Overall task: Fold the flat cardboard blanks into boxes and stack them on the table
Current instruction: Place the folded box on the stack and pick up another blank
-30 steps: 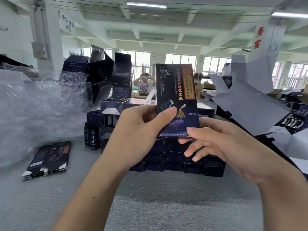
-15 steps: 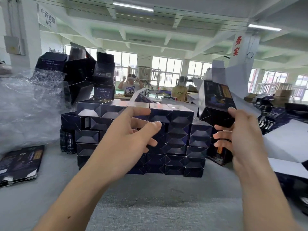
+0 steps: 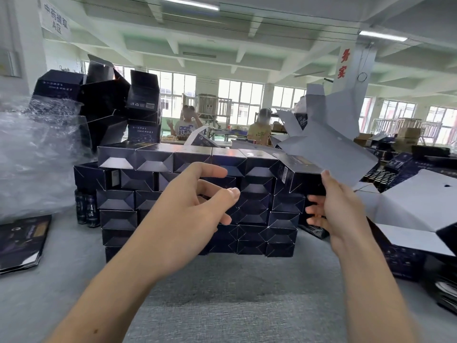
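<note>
Lowered to the stack [image 3: 118, 201], the box [image 3: 301, 175] seems gripped by right hand [image 3: 340, 210] fingers [image 3: 314, 203]; left hand [image 3: 188, 214] spread, empty.

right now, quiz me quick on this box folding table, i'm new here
1. True or false: the left hand grips a box.
2. The right hand holds the folded box at which part of the stack? A) right end of its top row, B) its bottom row, C) its left end.
3. On which side of the stack do the flat blanks lie?
Key: 1 false; 2 A; 3 left.
</note>
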